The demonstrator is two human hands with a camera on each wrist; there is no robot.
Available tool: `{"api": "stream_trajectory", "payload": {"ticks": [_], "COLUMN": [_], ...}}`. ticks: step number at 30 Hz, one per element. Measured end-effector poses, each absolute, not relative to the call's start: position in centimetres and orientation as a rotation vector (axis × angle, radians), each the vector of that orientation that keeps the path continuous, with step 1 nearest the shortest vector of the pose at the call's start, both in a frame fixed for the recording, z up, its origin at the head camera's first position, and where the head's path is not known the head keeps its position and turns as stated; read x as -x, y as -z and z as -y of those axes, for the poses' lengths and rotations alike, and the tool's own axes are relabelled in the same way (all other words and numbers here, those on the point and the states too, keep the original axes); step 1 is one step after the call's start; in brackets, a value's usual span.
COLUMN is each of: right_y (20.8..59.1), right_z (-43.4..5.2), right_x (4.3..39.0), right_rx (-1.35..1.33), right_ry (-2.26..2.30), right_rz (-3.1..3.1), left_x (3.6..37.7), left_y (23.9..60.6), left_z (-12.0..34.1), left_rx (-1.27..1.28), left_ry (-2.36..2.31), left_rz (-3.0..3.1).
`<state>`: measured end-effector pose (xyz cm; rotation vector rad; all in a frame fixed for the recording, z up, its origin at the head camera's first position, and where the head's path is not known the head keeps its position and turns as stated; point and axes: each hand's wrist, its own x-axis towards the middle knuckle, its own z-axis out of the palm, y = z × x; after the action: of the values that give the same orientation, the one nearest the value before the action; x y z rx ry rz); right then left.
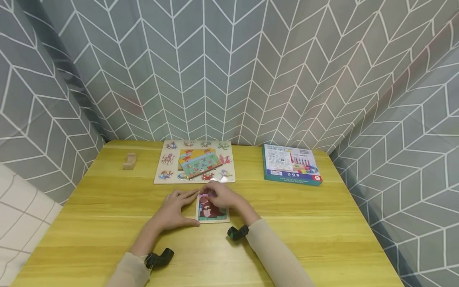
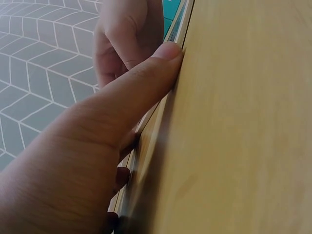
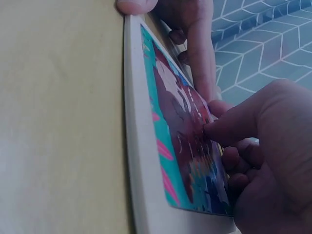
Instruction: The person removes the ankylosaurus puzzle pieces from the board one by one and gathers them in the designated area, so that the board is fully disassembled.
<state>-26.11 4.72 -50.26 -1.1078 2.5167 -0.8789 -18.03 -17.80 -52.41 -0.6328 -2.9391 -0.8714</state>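
you are looking at a small puzzle board (image 1: 212, 210) showing a teal picture with a dark red-brown figure and pink streaks inside a pale cream rim. the tabletop (image 1: 305, 223) is showing yellow wood grain. the curtain (image 1: 229, 67) is wearing grey with a white chevron grid. the box (image 1: 290, 164) is showing teal sides under a white printed face. your sleeves (image 1: 276, 255) are showing beige.

left hand (image 1: 174, 210) flat, fingers straight, thumb extended; right hand (image 1: 223, 196) curled, fingertips pressing down.
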Motion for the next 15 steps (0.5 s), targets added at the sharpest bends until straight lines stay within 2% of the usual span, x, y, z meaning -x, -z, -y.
{"api": "stream_trajectory", "payload": {"ticks": [15], "right_y": [50.83], "right_z": [-5.11], "right_x": [26.22], "right_rx": [1.174], "right_ry": [0.901], "right_rz": [-2.512], "left_x": [17.9], "left_y": [52.46], "left_z": [17.79], "left_rx": [0.658], "left_ry": [0.845], "left_rz": [2.929]}}
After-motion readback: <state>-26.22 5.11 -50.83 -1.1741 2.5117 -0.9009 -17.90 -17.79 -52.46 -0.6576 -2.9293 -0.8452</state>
